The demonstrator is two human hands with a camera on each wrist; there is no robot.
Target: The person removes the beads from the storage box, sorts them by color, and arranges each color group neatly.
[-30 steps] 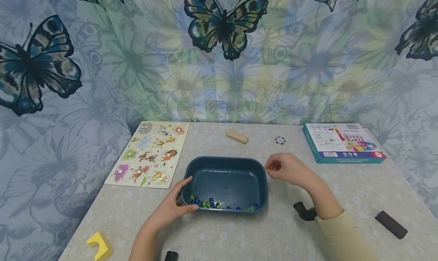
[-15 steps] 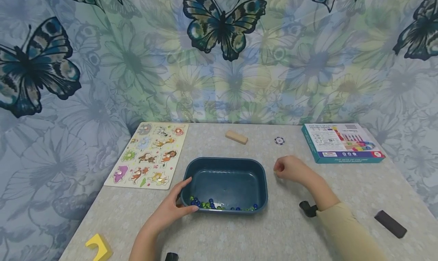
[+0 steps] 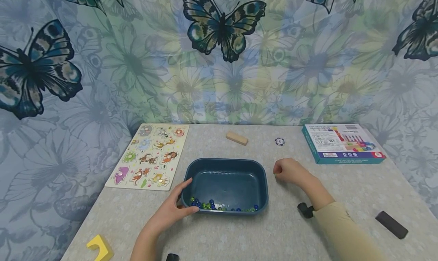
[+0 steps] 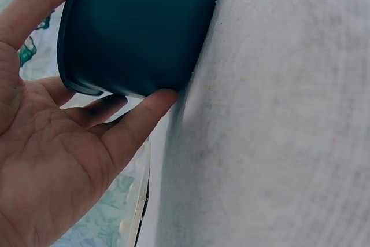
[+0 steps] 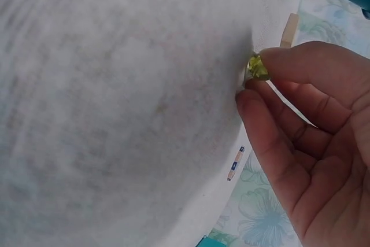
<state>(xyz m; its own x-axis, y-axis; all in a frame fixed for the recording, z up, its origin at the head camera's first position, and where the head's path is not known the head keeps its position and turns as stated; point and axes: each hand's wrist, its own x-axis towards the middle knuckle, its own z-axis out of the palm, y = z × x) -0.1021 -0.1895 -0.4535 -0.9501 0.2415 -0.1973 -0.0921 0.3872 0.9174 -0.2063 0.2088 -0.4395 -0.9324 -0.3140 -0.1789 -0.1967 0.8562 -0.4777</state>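
A dark blue plastic tub (image 3: 226, 183) stands mid-table, with several blue and green glass marbles (image 3: 206, 206) gathered along its near side. My left hand (image 3: 168, 209) grips the tub's left end, thumb at the near rim and fingers against the side wall; the left wrist view shows the tub's outer wall (image 4: 144, 27) held there. Just right of the tub, my right hand (image 3: 290, 170) is low at the table. Its thumb and fingertip pinch a yellow-green glass marble (image 5: 258, 67), plain in the right wrist view and hidden by the hand in the head view.
An animal puzzle board (image 3: 147, 156) lies at left. Behind the tub are a wooden block (image 3: 237, 138) and a poker chip (image 3: 280, 141). A game box (image 3: 343, 143) sits back right, a dark block (image 3: 391, 225) right, a yellow arch block (image 3: 100, 247) front left.
My right hand has moved away from the tub's right rim, to the right and down to the table. The left hand keeps its grip on the tub.
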